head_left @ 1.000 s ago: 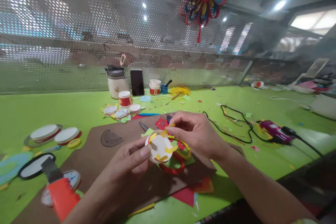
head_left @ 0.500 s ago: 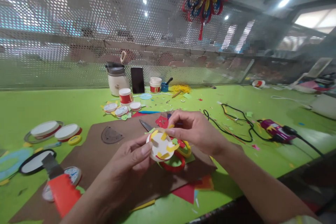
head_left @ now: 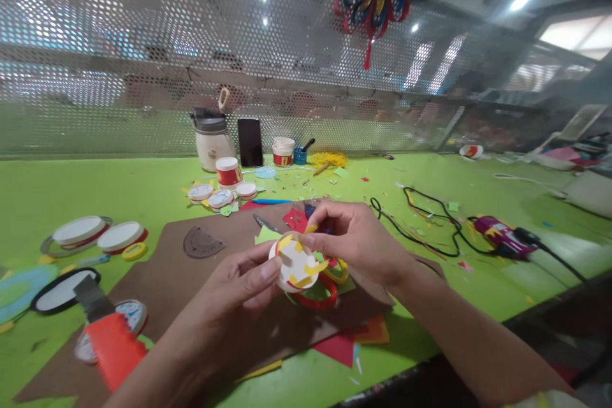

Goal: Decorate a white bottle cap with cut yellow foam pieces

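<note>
My left hand [head_left: 251, 280] grips a round white lid [head_left: 296, 268] by its left edge, with the thumb on its face. Several yellow paper strips [head_left: 302, 282] are bent over the lid's rim, which has some red on it. At the upper right of the rim, my right hand [head_left: 356, 242] pinches a yellow strip between thumb and forefinger. Behind and below the lid lie scissors with red handles [head_left: 329, 296], partly covered. Light green paper [head_left: 268, 234] and a red paper piece [head_left: 295, 220] are just beyond my hands, on a brown board [head_left: 167, 287].
On the left are a red-handled scraper [head_left: 112, 344], a black oval ring [head_left: 67, 293] and white lids [head_left: 79, 229]. A dark protractor [head_left: 203, 242] lies on the board. Farther back stand a kettle [head_left: 213, 146], a phone [head_left: 250, 143] and paper cups [head_left: 283, 152]. A purple tool [head_left: 502, 233] with black cord lies right.
The lid is turned or shifted very slightly in my hands, and more of the light green paper shows behind it. Both hands keep their hold. The whole view has shifted a little.
</note>
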The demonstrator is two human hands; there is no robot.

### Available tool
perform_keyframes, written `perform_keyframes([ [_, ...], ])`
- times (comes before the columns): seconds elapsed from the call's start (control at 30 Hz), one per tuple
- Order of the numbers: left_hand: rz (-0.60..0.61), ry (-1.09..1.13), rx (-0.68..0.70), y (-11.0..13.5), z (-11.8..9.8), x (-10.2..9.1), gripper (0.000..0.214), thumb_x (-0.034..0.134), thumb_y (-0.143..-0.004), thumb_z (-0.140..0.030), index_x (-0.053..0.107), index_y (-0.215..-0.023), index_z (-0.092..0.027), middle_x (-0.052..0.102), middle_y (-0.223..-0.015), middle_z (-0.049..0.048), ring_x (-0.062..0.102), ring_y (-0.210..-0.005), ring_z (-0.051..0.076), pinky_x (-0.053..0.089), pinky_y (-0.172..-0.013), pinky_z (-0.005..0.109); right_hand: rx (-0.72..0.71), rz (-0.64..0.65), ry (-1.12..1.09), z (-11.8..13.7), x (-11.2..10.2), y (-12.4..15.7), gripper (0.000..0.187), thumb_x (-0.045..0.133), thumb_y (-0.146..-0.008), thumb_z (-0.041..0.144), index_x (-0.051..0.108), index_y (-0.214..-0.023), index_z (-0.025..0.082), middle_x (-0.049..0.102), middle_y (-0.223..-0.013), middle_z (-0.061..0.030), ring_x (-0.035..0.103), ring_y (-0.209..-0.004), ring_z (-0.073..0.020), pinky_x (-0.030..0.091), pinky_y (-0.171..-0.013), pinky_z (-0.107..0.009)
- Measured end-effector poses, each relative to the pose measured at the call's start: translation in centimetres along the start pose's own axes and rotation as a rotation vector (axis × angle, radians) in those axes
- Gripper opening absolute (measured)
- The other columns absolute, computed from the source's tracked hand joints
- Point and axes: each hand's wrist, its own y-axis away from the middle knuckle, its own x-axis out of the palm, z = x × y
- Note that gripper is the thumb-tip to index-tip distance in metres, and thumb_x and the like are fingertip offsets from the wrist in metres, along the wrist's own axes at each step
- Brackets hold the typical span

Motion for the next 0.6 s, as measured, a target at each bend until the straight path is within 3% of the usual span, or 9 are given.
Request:
perform_keyframes([
  [0.13, -0.026, -0.049, -0.002, 0.0, 0.0, 0.1, 0.043, 0.062, -0.085, -0.026, 0.062, -0.127, -0.014, 0.072, -0.111, 0.0167, 0.062, -0.112, 0.034, 0.040, -0.102, 0.052, -0.073, -0.040, 0.096, 0.1, 0.1, 0.2, 0.010, 0.071, -0.073, 0.020, 0.062, -0.070, 0.017, 0.060, -0.068, 0.0001, 0.054, -0.063, -0.0114, 0.047, -0.055, -0.024],
  [0.23, -0.038, -0.074, -0.001, 0.1, -0.1, 0.2, 0.040, 0.062, -0.084, -0.026, 0.066, -0.122, -0.013, 0.072, -0.112, 0.0169, 0.061, -0.113, 0.034, 0.038, -0.104, 0.052, -0.081, 0.001, 0.103, 0.3, -0.2, 0.2, 0.005, 0.068, -0.074, 0.019, 0.064, -0.073, 0.016, 0.062, -0.070, -0.0004, 0.054, -0.062, -0.0104, 0.047, -0.055, -0.024],
  [0.6, -0.034, -0.030, -0.028, 0.1, -0.3, 0.4, 0.035, 0.062, -0.085, -0.023, 0.069, -0.118, -0.014, 0.073, -0.111, 0.0169, 0.061, -0.114, 0.034, 0.040, -0.104, 0.051, -0.049, -0.005, 0.040, -0.1, -0.8, 0.1, 0.009, 0.069, -0.076, 0.022, 0.065, -0.071, 0.016, 0.060, -0.062, 0.0020, 0.052, -0.054, -0.0083, 0.044, -0.049, -0.022],
])
